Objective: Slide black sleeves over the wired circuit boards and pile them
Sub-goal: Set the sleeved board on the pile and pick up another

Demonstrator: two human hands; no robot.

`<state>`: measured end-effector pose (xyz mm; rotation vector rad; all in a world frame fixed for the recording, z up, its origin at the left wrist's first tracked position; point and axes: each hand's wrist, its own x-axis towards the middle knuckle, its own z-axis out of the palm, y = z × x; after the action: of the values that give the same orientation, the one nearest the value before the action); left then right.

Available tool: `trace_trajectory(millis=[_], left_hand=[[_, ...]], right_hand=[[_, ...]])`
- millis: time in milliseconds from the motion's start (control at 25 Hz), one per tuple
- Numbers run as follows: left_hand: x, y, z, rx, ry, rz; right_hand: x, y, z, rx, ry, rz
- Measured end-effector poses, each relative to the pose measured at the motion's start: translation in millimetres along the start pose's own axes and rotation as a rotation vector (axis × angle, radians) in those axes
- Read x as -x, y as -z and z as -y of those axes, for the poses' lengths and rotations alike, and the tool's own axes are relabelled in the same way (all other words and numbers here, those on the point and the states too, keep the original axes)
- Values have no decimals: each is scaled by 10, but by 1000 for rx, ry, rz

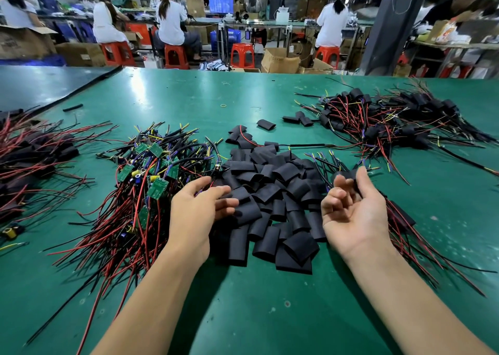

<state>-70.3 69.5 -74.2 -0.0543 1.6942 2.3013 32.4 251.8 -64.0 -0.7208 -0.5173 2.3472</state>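
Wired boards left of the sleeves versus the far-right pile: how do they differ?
The left pile shows bare green boards; the far-right pile has them in black sleeves. The left pile lies near the left hand; the far-right pile sits farther back. Both trail red and black wires.

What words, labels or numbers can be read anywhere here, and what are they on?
No text here is legible.
Markings on the green circuit boards: too small to read.
Print on the cardboard box: blurred.
Content of the blue screen: blurred.
Print on the orange and white packet: blurred.
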Motion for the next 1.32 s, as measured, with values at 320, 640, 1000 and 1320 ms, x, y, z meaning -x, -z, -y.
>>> trace_trajectory(millis=[320,640,1000,1320], left_hand=[[-42,51,-15,-22,86,-11],[-36,73,4,-113,55,-38],[145,-104,-77,182,-54,260],[346,-237,127,-83,-134,573]], right_hand=[[-20,22,-115,145,6,66],[-21,53,-174,422,76,138],[103,128,-355,966,371,542],[45,67,-288,813,353,576]])
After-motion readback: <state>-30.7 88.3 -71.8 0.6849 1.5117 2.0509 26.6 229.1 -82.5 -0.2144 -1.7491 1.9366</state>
